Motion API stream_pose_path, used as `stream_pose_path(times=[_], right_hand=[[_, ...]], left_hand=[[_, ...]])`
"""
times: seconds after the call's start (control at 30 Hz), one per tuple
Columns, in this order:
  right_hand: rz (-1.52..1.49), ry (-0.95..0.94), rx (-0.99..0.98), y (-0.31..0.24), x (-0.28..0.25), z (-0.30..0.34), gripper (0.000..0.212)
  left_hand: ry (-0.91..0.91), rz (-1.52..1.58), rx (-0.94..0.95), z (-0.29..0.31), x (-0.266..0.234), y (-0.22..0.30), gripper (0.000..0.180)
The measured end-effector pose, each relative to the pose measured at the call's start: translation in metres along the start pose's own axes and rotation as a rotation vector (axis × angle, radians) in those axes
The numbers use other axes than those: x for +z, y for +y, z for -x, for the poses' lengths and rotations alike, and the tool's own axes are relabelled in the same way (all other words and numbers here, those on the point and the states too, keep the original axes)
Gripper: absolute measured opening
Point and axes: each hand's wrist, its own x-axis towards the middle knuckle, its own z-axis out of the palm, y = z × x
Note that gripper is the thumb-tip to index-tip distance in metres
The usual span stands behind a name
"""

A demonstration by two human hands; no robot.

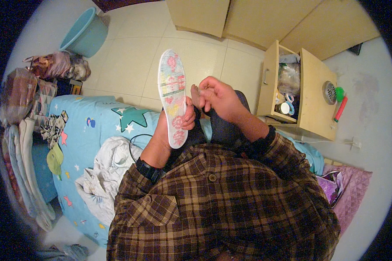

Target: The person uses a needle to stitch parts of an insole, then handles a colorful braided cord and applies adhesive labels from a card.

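A white shoe insole [173, 98] with pink, green, yellow and red stitched patterns stands nearly upright before me, its patterned face toward me. My left hand [188, 115] is closed around its right edge, fingers lying over the lower half. Just right of the insole, my right hand [222, 99] has its thumb and fingertips pinched together, close to a raised fingertip of the left hand. Whatever the pinch holds, if anything, is too small to make out.
I sit on a bed with a blue star-patterned sheet [102, 111]; a crumpled white cloth [111, 174] lies on it. An open drawer [270, 78] with packages juts from a wooden cabinet [315, 93] at right. A blue tub [85, 32] stands far left.
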Motion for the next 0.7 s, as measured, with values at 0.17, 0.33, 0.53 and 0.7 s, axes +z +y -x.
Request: stream_pose_path(times=[0.17,0.33,0.53,0.7], right_hand=[[0.436,0.036,-0.270,-0.009,0.010,0.006,0.013],[0.559,0.053,-0.343,-0.008,0.010,0.006,0.012],[0.582,0.047,-0.358,-0.008,0.010,0.007,0.011],[0.526,0.028,-0.312,-0.009,0.010,0.008,0.011]], left_hand=[[-0.085,0.158,-0.022,0.002,0.000,-0.002,0.026],[-0.093,0.205,-0.046,0.003,-0.002,-0.002,0.027],[-0.063,0.136,-0.051,0.004,-0.003,-0.002,0.029],[-0.069,0.142,-0.066,0.005,-0.002,-0.001,0.031]])
